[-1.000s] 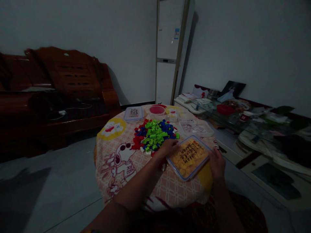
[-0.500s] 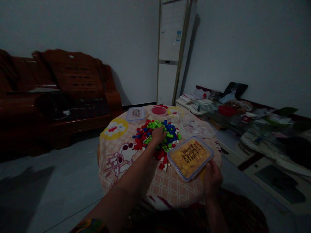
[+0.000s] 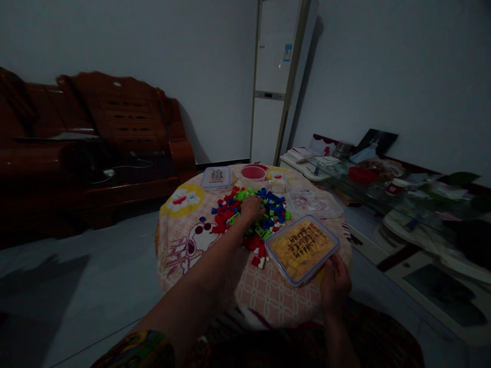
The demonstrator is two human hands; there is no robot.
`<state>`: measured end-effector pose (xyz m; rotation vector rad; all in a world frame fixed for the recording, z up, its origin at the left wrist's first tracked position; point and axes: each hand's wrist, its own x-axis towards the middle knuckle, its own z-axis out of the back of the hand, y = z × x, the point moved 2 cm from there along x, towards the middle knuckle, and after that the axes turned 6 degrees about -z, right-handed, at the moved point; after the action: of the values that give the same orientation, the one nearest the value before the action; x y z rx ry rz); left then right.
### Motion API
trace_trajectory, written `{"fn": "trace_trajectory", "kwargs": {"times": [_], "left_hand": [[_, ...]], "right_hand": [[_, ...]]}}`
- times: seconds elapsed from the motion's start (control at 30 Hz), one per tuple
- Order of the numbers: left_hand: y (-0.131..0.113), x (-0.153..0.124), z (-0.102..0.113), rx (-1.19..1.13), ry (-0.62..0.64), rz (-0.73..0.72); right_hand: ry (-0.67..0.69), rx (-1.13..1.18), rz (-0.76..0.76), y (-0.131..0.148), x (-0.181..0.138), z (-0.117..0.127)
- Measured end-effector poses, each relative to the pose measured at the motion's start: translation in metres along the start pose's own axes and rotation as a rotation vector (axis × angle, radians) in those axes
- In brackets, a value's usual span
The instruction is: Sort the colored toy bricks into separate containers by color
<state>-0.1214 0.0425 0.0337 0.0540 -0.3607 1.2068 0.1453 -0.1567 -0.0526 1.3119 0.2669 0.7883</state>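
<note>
A heap of small red, blue and green bricks (image 3: 264,217) lies in the middle of a round table with a cartoon cloth (image 3: 184,240). My left hand (image 3: 251,208) reaches into the heap with its fingers curled down among the bricks; what they hold is hidden. Near the front right of the table sits a lidded clear box of yellow bricks (image 3: 302,248). My right hand (image 3: 334,278) grips that box at its near corner.
At the table's far side stand a lidded box (image 3: 216,177), a red-filled tub (image 3: 252,173) and a clear box (image 3: 314,203). A dark wooden sofa (image 3: 88,148) is at the left, a tall air conditioner (image 3: 274,82) behind, a cluttered glass table (image 3: 387,189) at the right.
My left hand left the yellow box's far edge and moved up into the brick heap. My right hand slid down to the box's near corner. The view shifted slightly.
</note>
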Motion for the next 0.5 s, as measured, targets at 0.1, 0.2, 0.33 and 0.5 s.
{"fn": "trace_trajectory", "kwargs": {"times": [0.1, 0.2, 0.33, 0.5], "left_hand": [[0.021, -0.008, 0.008, 0.01, -0.043, 0.042], [0.043, -0.012, 0.012, -0.008, -0.058, 0.1], [0.066, -0.018, 0.011, -0.025, -0.059, 0.146], [0.063, -0.023, 0.009, -0.085, -0.094, 0.045]], "right_hand": [[0.012, 0.016, -0.016, 0.001, 0.0, 0.002], [0.07, 0.046, -0.051, 0.002, 0.001, 0.006], [0.188, 0.069, -0.199, 0.002, -0.005, 0.016], [0.354, 0.257, -0.425, 0.011, -0.023, 0.018]]}}
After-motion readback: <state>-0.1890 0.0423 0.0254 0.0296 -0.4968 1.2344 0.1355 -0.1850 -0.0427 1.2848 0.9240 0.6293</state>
